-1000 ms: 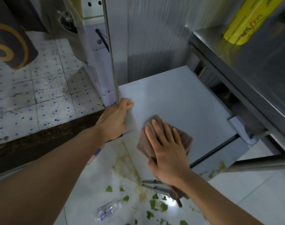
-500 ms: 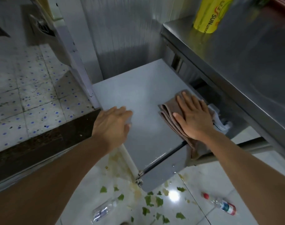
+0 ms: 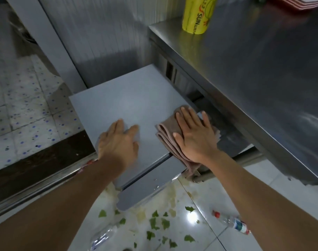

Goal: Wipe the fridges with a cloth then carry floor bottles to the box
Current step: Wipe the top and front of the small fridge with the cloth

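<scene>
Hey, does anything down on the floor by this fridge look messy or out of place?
Yes. Torn green leaf scraps litter the white floor tiles in front of the fridge, with yellowish stains beside its base. Two plastic bottles lie on their sides: a red-capped bottle on the right, a clear bottle on the left.

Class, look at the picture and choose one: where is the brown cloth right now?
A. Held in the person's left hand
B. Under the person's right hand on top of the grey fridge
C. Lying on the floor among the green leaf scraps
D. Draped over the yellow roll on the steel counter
B: the right hand lies flat with straight fingers on the folded brown cloth on the grey fridge top, while the left hand rests bare on that top.
</scene>
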The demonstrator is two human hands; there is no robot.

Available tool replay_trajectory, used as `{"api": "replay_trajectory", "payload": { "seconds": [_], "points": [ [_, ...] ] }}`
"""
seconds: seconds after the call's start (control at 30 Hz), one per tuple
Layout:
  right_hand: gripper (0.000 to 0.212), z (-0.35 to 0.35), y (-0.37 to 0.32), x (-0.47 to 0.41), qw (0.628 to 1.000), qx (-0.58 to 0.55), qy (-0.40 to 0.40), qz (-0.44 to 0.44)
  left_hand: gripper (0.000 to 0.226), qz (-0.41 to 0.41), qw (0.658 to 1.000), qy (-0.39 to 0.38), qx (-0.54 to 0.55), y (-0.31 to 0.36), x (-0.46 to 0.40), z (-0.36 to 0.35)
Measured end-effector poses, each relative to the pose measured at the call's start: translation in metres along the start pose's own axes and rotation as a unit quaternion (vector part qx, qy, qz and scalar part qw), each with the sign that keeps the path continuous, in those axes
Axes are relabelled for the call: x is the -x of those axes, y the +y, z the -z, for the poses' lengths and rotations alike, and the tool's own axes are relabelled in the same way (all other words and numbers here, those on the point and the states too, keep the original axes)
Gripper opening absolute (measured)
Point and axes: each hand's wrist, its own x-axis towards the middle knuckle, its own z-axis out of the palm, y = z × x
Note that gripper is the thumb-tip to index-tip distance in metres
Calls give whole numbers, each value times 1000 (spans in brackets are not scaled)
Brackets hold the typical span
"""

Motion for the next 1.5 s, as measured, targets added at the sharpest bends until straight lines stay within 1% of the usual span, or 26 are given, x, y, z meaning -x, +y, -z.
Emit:
{"api": "replay_trajectory", "payload": {
  "seconds": [0.1,0.2,0.33,0.37,0.43,0.5,0.57,0.63,0.73,0.87,0.9,0.97,1.0,1.03,1.13,1.17,1.23,1.3,1.4,1.5],
  "points": [
    [66,2,-1,-7,1000,-6,4,11,56,18,1000,6,0,4,2,1],
    [71,-5,1,21,999,-28,14,6,56,24,1000,13,-6,6,5,1],
    [69,-16,13,66,998,-53,28,8,57,28,999,-24,15,1,3,4],
    [69,-16,16,68,998,-48,25,12,56,21,1000,-19,10,-3,7,5],
    [70,-15,15,61,999,-42,22,11,54,11,999,31,-8,-17,20,4],
    [70,-13,4,48,998,-47,27,-8,51,32,997,69,5,-35,37,2],
    [70,-10,-12,35,998,-57,23,-25,50,37,998,58,13,-50,48,-2],
    [70,-8,-33,33,997,-73,20,-21,50,31,998,38,30,-59,49,-5],
    [66,-7,-79,57,993,-107,29,38,50,24,996,25,85,-64,45,-6],
    [64,-10,-140,93,984,-130,32,120,52,19,993,12,115,-68,46,-10],
    [63,-10,-142,96,981,-129,31,144,52,20,992,19,120,-68,47,-10],
    [61,-10,-122,91,975,-109,33,190,50,18,991,37,126,-68,48,-11],
    [60,-12,-105,85,976,-98,36,189,49,16,990,41,131,-69,49,-11],
    [61,-13,-84,78,982,-89,39,161,49,16,990,42,135,-70,50,-11],
    [70,-12,-29,52,998,-63,22,-2,48,17,988,38,149,-71,52,-11],
    [73,-12,-23,46,997,-58,18,-37,48,17,988,34,151,-71,51,-11],
    [72,-12,-33,40,995,-58,15,-84,48,8,988,26,155,-73,50,-11],
    [74,-12,-60,44,992,-71,15,-104,49,-6,985,20,173,-76,51,-11],
    [76,-7,-108,59,994,-77,27,-74,51,-28,974,13,223,-83,50,-11],
    [72,-2,-156,70,994,-96,27,-54,53,-37,962,-4,272,-92,47,-9]
  ]
}}
